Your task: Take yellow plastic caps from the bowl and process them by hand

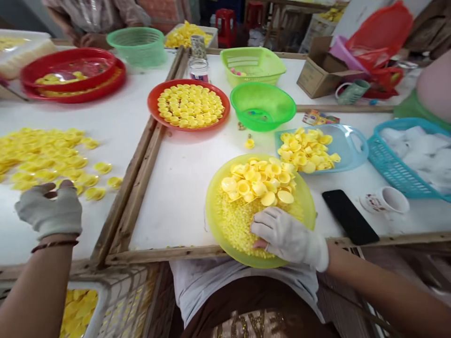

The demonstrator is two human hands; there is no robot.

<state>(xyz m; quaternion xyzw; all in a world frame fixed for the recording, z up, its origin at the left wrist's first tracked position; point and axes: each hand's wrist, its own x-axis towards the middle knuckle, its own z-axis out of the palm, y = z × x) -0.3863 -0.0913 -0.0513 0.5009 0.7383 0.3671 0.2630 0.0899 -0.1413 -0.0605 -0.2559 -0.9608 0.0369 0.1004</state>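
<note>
My left hand (pixel 51 209), in a pale fingerless glove, is at the near edge of a spread of small yellow plastic cups (pixel 45 155) on the left white tabletop. Its thumb and fingers are apart, with nothing visible between them. On the right, my gloved right hand (pixel 285 234) is down at the small yellow pellets (pixel 236 220) in a yellow bowl (pixel 214 206). Its fingers are curled with the tips low among the pellets; what they pinch is hidden. Loose yellow cups (pixel 260 180) are heaped at the bowl's far side.
Wooden strips (pixel 137 183) divide the tabletop. Beyond lie an orange-red plate (pixel 152 105) of cups and a green bowl (pixel 262 101). A blue tray (pixel 347 152), phone (pixel 348 216), mug (pixel 385 201) and blue basket (pixel 398 171) stand right. Another person (pixel 95 19) sits opposite.
</note>
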